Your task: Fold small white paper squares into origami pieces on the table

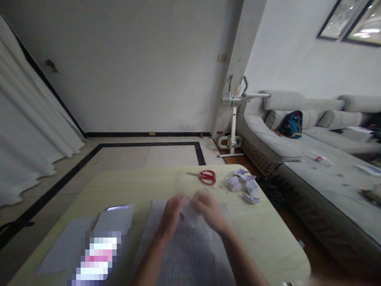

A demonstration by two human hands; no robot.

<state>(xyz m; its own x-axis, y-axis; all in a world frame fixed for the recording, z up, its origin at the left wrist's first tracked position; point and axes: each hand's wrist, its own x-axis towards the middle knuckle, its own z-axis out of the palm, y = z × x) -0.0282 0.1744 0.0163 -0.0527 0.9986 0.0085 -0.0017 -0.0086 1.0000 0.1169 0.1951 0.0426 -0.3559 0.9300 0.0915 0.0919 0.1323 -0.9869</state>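
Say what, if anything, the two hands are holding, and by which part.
A piece of white paper, held near its upper side edges by the left hand and the right hand; blur hides exact fingertip placement.

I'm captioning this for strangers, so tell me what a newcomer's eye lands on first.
Probably the red scissors near the far edge of the pale table, with folded papers to their right. Nearer, the left hand and right hand hold a small paper over a large sheet. At near left, a pixelated patch shows bright white and pink.
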